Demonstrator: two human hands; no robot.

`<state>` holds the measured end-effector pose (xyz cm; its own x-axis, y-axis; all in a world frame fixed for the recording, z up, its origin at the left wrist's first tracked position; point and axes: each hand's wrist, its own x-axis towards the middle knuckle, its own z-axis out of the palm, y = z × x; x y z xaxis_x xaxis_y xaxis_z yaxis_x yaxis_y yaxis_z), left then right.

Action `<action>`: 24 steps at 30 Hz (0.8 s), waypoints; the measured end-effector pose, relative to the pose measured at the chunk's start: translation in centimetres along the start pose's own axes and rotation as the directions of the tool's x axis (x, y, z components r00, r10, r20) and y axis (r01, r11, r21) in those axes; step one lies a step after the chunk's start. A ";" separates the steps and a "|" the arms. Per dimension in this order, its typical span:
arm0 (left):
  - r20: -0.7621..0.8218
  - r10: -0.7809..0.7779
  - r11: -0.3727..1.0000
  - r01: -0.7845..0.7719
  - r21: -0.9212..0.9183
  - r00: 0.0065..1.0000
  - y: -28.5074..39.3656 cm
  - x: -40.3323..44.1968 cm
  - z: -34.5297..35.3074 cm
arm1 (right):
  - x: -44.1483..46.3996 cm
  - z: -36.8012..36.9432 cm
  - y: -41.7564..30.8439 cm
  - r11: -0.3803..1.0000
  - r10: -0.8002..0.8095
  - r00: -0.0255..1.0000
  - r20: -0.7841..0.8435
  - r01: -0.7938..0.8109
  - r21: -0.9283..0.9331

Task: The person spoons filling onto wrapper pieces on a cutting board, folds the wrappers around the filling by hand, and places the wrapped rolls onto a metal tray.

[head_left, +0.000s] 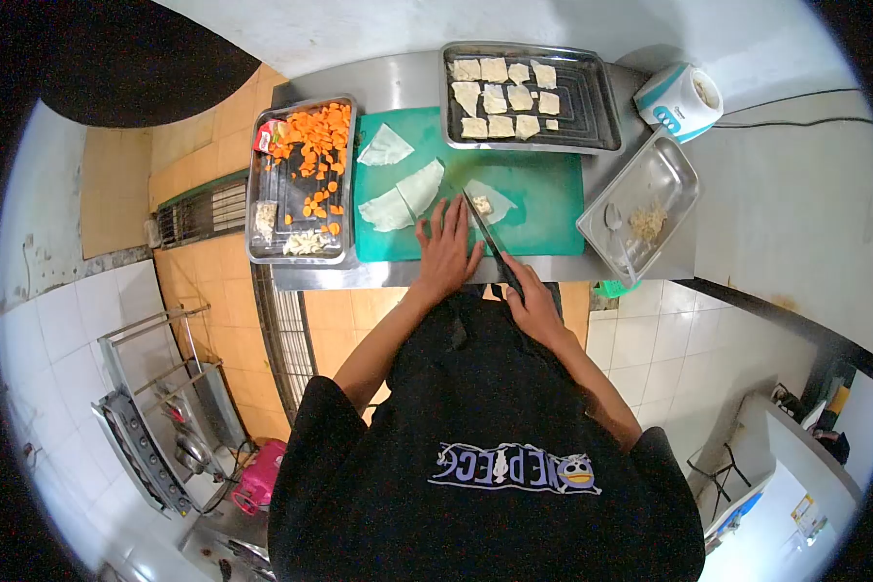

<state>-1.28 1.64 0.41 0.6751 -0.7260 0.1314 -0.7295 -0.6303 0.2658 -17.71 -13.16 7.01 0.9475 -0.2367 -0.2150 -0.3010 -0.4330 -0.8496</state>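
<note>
My right hand (533,299) is closed round the dark handle of a knife (486,235), whose blade points up and left over the green cutting board (553,199). The blade lies along the left edge of a white wrapper piece (500,206) with a small lump of filling (482,204) on it. My left hand (446,250) rests on the board left of the blade, fingers spread. Near its fingertips lie cut wrapper pieces (388,210), and another wrapper piece (385,145) is farther up the board.
At the left, a metal tray (253,233) holds orange slices (312,136) and pale chopped pieces (307,242). A back tray (606,121) holds several flat squares. A steel container (684,194) with a spoon and a white-and-teal appliance (679,102) stand at the right.
</note>
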 end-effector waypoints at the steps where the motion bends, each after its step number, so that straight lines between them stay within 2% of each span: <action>1: -0.007 -0.005 1.000 0.005 -0.008 1.000 0.0 0.0 0.0 | -0.1 0.2 0.2 1.000 0.001 1.000 0.000 -0.001 0.000; 4: -0.012 0.000 1.000 0.000 0.007 1.000 -0.1 0.1 0.0 | 0.0 0.5 0.4 0.999 0.015 1.000 -0.017 -0.015 -0.043; 8: 0.034 -0.028 1.000 0.027 0.015 0.999 -0.1 -0.1 0.1 | 0.0 0.4 0.3 1.000 0.025 1.000 0.010 -0.025 0.008; 15: -0.015 -0.011 1.000 0.012 0.007 1.000 -0.2 0.0 0.0 | -0.1 0.2 -0.4 0.997 0.078 0.997 0.027 -0.078 0.014; 24: -0.023 -0.001 1.000 0.001 -0.007 1.000 -0.2 0.0 0.0 | -0.1 0.5 -0.1 0.998 0.056 0.998 0.008 -0.056 -0.013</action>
<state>-1.16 1.79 0.37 0.6779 -0.7191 0.1529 -0.7283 -0.6286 0.2728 -17.72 -12.67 6.91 0.9299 -0.2539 -0.2662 -0.3551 -0.4301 -0.8300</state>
